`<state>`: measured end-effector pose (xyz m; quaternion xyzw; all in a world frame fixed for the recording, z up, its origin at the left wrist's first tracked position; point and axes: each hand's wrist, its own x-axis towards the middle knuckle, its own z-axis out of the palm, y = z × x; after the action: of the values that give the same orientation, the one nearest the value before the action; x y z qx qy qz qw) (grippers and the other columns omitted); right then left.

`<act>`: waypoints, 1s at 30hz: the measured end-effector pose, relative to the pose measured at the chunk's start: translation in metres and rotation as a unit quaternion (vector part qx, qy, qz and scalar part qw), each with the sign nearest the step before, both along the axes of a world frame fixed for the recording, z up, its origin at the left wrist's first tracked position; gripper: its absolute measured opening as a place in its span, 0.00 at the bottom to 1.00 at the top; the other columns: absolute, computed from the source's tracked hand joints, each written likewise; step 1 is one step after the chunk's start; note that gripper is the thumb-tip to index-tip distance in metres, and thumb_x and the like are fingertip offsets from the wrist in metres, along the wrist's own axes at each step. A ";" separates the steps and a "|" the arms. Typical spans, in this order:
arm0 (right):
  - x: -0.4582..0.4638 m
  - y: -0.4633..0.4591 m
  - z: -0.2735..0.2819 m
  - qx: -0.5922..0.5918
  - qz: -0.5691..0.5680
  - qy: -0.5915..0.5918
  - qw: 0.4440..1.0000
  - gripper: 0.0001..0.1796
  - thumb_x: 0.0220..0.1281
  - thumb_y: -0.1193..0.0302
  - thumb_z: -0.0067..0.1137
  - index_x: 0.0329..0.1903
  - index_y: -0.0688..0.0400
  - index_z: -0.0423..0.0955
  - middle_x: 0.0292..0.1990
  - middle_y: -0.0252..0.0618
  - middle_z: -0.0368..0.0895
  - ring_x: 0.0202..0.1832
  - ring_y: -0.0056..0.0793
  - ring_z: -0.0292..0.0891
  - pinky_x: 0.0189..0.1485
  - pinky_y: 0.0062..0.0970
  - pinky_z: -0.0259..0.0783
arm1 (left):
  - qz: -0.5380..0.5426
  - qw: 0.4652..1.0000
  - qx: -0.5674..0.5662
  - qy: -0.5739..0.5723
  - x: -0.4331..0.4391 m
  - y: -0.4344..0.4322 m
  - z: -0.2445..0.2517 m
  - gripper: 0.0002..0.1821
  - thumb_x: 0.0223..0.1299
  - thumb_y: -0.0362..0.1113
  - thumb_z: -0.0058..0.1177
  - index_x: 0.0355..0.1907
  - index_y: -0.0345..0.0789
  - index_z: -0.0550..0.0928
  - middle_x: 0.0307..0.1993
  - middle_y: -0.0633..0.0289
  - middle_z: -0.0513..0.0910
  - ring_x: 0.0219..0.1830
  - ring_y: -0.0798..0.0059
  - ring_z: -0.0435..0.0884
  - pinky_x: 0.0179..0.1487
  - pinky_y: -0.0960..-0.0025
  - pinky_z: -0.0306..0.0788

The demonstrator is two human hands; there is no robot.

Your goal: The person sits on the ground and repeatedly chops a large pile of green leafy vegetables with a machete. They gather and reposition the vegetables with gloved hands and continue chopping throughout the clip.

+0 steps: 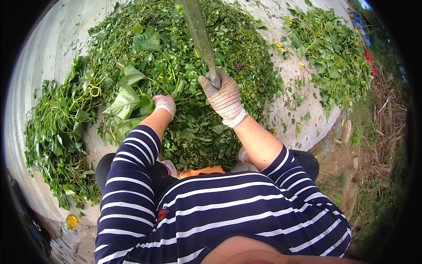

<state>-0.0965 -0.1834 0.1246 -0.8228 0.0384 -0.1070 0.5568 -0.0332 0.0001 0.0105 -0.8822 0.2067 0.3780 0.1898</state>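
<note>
My right hand (221, 94), in a striped knit work glove, grips the handle of a large knife (197, 29). Its blade points away from me, raised over a broad heap of chopped green leaves (240, 43). To the left and lower, my left hand (165, 103), also gloved, is closed on a bunch of leafy green stems (181, 99). Large heart-shaped leaves (122, 102) spread out left of that hand. The left fingers are partly hidden by the leaves and stems.
Uncut leafy vines (62, 132) lie in a pile at the left. Another vine pile (336, 56) is at the upper right, on the same concrete slab (296, 122). Something orange (202, 171) shows between my legs. A container with yellow contents (70, 222) stands at lower left. Dry brush borders the right side.
</note>
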 end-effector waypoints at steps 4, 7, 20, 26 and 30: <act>-0.022 0.021 -0.025 -0.064 -0.050 -0.116 0.990 0.13 0.64 0.63 0.66 0.31 0.56 0.74 0.17 0.32 0.69 0.20 0.26 0.60 0.26 0.27 0.65 | -0.005 0.998 0.054 0.026 -0.004 -0.027 0.013 0.20 0.59 0.42 0.62 0.55 0.43 0.85 0.54 0.64 0.85 0.54 0.64 0.84 0.52 0.51 0.75; -0.059 0.013 -0.069 -0.243 0.077 0.501 0.827 0.19 0.62 0.57 0.60 0.48 0.58 0.77 0.39 0.52 0.84 0.42 0.47 0.81 0.49 0.39 0.74 | -0.006 0.999 0.042 -0.009 -0.016 -0.018 0.004 0.23 0.62 0.42 0.59 0.60 0.40 0.81 0.55 0.60 0.85 0.54 0.60 0.85 0.52 0.48 0.76; -0.054 0.033 -0.046 -0.106 0.032 0.249 0.962 0.14 0.62 0.61 0.64 0.42 0.57 0.79 0.28 0.42 0.82 0.30 0.32 0.76 0.38 0.32 0.73 | 0.108 0.992 -0.029 -0.051 -0.034 0.000 -0.012 0.17 0.66 0.37 0.53 0.57 0.38 0.79 0.50 0.58 0.87 0.51 0.60 0.86 0.49 0.50 0.76; -0.086 -0.024 -0.084 -0.028 0.057 0.479 0.876 0.19 0.57 0.61 0.63 0.48 0.58 0.78 0.29 0.41 0.80 0.32 0.33 0.78 0.42 0.36 0.75 | -0.109 0.992 -0.028 -0.059 -0.015 0.024 0.002 0.23 0.71 0.40 0.47 0.66 0.39 0.73 0.67 0.54 0.73 0.70 0.60 0.70 0.70 0.48 0.58; -0.060 -0.051 -0.025 0.125 -0.009 0.399 0.908 0.11 0.61 0.65 0.65 0.33 0.56 0.72 0.18 0.29 0.70 0.16 0.21 0.64 0.18 0.27 0.63 | -0.347 0.925 -0.052 -0.146 0.053 0.022 0.031 0.48 0.56 0.60 0.58 0.76 0.42 0.59 0.78 0.55 0.53 0.81 0.58 0.44 0.80 0.47 0.30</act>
<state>-0.1564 -0.2346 0.0991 -0.7202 0.2779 0.2311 0.5921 0.0198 0.0218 0.0412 -0.8095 0.4893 0.1441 0.2907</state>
